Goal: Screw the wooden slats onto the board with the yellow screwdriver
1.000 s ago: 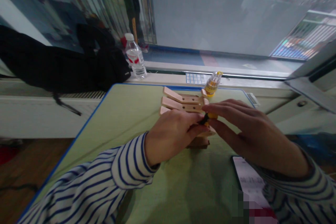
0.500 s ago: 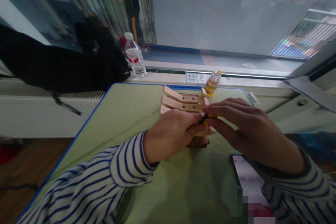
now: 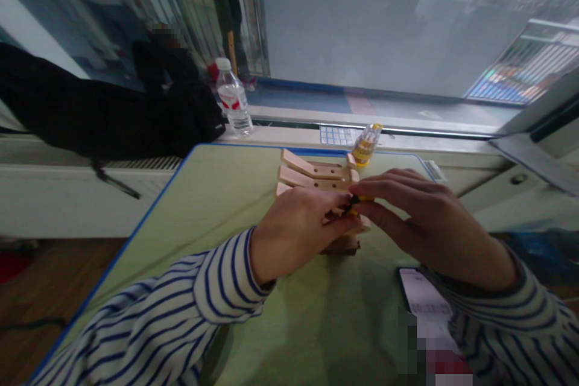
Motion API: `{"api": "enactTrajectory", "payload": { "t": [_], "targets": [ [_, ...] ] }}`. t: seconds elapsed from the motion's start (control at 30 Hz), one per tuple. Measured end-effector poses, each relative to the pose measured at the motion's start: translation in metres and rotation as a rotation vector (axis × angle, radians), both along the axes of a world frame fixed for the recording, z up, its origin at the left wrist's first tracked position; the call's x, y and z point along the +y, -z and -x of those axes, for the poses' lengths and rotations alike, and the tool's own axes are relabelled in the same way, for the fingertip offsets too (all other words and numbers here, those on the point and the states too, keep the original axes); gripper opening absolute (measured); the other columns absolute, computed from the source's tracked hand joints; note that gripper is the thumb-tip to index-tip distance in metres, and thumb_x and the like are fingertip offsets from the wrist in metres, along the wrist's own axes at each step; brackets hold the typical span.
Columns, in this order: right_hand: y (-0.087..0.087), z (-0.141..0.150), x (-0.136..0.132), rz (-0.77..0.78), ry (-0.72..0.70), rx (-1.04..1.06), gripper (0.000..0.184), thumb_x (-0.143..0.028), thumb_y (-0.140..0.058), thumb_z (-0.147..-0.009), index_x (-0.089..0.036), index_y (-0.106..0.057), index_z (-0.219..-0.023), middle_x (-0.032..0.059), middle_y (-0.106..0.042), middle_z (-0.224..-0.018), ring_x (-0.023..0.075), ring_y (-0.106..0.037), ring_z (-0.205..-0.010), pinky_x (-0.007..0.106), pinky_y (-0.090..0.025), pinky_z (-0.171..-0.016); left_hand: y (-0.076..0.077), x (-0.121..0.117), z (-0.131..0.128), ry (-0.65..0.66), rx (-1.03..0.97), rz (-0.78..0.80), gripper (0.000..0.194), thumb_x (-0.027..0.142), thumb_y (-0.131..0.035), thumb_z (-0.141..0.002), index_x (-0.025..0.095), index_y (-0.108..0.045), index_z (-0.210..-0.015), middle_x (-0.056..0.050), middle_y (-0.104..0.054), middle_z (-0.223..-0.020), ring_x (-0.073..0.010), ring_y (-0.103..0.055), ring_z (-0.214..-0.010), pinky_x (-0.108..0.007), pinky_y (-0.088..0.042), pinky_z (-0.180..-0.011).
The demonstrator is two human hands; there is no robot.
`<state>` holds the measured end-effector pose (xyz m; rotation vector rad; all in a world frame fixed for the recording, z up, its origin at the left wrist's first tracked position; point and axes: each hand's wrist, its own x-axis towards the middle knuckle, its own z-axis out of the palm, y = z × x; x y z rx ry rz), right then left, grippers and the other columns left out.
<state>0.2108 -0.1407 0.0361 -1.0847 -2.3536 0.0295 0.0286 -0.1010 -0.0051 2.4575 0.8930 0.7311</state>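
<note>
Above the table, my right hand (image 3: pixel 425 226) pinches a small yellow-and-black tool (image 3: pixel 365 198) between thumb and fingers. Its exact kind is mostly hidden by the fingers. From the other side my left hand (image 3: pixel 296 226) is closed, thumb and forefinger meeting at the tool's dark end. Under and behind both hands stands a pale wooden piece (image 3: pixel 298 179) made of angled slats with dark holes. My left hand covers its near slats, and a brown lower part shows beneath the fingers.
A small clear bottle with yellow contents (image 3: pixel 365 146) stands at the table's far edge. A water bottle (image 3: pixel 234 102) is on the sill beside a black bag (image 3: pixel 181 108). A phone (image 3: pixel 425 298) lies by my right forearm. People are beyond the glass.
My left thumb has shifted slightly down and away from the forefinger, so a small gap shows between them. My right hand and the wooden piece are almost unchanged.
</note>
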Motion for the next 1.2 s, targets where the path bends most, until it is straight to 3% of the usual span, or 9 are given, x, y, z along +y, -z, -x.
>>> {"api": "enactTrajectory", "payload": {
  "t": [0.9, 1.2],
  "targets": [
    [0.0001, 0.0001, 0.0002, -0.042, 0.013, -0.012, 0.017, -0.024, -0.054, -0.085, -0.019, -0.061, -0.101, 0.0046, -0.068, -0.095, 0.0155, -0.061, -0.091, 0.029, -0.046, -0.081, 0.0008, 0.0009, -0.0026, 0.009, -0.015, -0.015, 0.019, 0.033, -0.05, -0.088, 0.023, -0.066, -0.093, 0.0, -0.069, -0.084, -0.0145, -0.062, -0.076, -0.028, -0.047, -0.077],
    [0.0011, 0.0001, 0.0015, -0.048, 0.023, -0.024, 0.017, -0.025, -0.053, -0.086, -0.021, -0.061, -0.101, 0.0047, -0.069, -0.095, 0.0168, -0.062, -0.086, 0.033, -0.047, -0.077, 0.0007, -0.0006, -0.0024, -0.044, -0.023, -0.007, 0.026, 0.042, -0.054, -0.083, 0.022, -0.066, -0.094, 0.0, -0.068, -0.079, -0.0141, -0.061, -0.07, -0.024, -0.044, -0.062]
  ]
}}
